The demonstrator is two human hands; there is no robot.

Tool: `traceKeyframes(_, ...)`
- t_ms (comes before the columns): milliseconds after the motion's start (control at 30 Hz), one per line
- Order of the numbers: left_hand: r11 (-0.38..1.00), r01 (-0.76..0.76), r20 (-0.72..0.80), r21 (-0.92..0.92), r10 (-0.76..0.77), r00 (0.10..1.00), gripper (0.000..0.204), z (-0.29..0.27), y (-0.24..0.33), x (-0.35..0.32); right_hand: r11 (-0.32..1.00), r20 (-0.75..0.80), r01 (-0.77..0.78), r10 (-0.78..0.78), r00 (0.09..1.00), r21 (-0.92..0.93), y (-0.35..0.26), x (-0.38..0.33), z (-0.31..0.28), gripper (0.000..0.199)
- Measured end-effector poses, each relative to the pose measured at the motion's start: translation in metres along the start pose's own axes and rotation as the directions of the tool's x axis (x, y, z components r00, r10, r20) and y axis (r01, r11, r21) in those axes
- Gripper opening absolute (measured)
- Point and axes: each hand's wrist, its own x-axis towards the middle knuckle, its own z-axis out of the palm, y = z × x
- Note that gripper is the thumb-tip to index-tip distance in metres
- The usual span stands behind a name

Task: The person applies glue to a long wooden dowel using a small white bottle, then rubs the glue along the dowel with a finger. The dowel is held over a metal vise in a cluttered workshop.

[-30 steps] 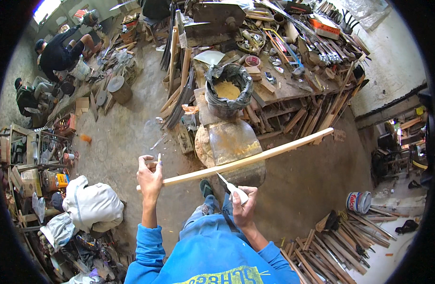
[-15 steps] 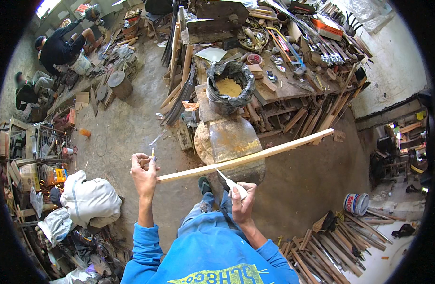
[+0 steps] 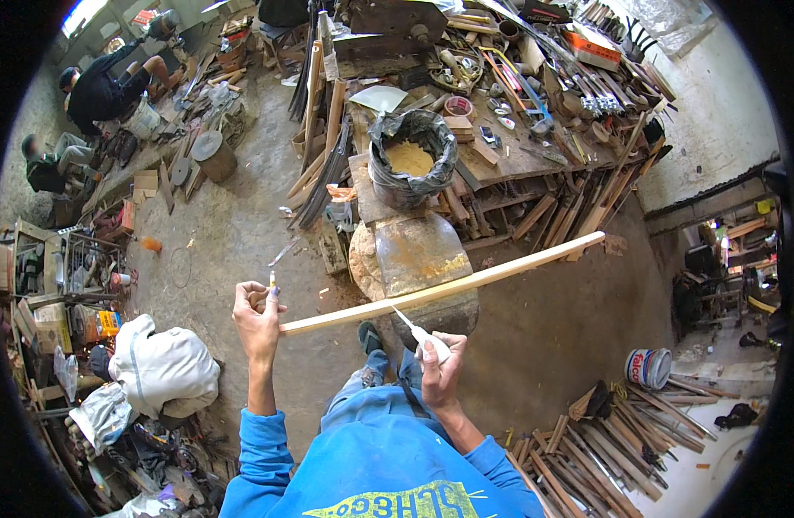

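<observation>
We had our left hand (image 3: 259,318) gripping the stick's (image 3: 466,281) near end, right hand (image 3: 442,367) holding a glue bottle (image 3: 424,337) just under it.

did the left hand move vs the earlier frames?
Cannot tell. The left hand grips the near end of the long wooden strip as before, but the head camera itself shifts, and its place against the bucket barely changes.
</observation>
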Motion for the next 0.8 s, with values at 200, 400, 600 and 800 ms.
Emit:
traceKeyframes(200,1.0,0.024,0.011,0.001,-0.024,1.0,0.018,0.004,0.005,-0.001,0.999,0.022,0.03,-0.03,0.999,-0.016,-0.001,0.001,0.001,0.028)
traceKeyframes(400,1.0,0.012,0.024,0.007,-0.012,1.0,0.016,0.005,0.001,-0.001,1.0,0.04,0.018,-0.019,0.999,0.006,-0.006,0.001,0.001,0.028)
traceKeyframes(600,0.996,-0.087,0.023,-0.011,0.087,0.996,0.015,0.006,-0.011,0.002,0.999,0.018,0.029,-0.029,0.999,-0.025,-0.004,0.001,0.0,0.025)
traceKeyframes(800,0.998,-0.061,0.019,-0.024,0.061,0.998,0.015,0.008,-0.01,0.001,0.999,-0.027,-0.006,0.007,1.0,0.049,-0.007,0.003,-0.006,0.025)
